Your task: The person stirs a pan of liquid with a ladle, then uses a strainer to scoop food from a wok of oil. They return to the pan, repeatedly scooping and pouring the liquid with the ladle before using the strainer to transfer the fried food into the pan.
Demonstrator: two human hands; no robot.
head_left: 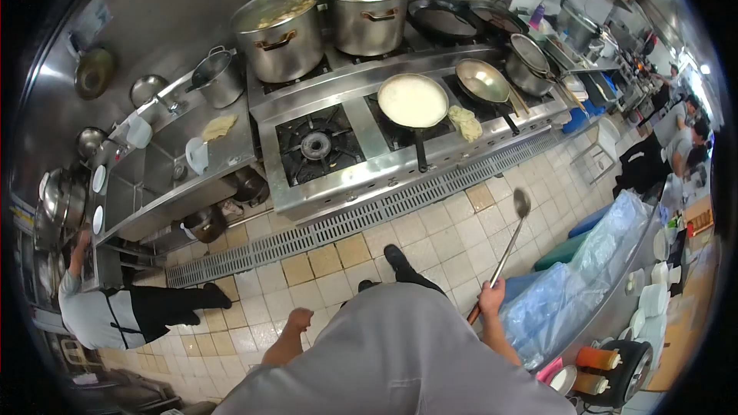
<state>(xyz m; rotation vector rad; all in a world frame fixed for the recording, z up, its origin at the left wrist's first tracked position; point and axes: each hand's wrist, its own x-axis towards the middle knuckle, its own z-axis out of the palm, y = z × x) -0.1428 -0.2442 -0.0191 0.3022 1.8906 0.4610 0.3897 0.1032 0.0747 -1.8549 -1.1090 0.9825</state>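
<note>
A long-handled ladle [509, 244] is held in my right hand [492, 297], its bowl out ahead over the tiled floor. My left hand [300, 318] hangs low in front of my body with the fingers curled in and nothing showing in them. On the stove ahead, a frying pan [413, 100] full of a whitish liquid rests on a burner. Beside it lie a crumpled yellowish cloth [465, 123] and a second, shallower pan [482, 81] with a dark handle. Neither hand touches the stove.
Two large stockpots [280, 46] stand at the back of the stove [369, 161]. A sink [146, 200] is at the left, near a co-worker [100, 315]. Bins lined with blue plastic bags [569, 284] stand close on my right. A floor drain grate [338, 219] runs before the stove.
</note>
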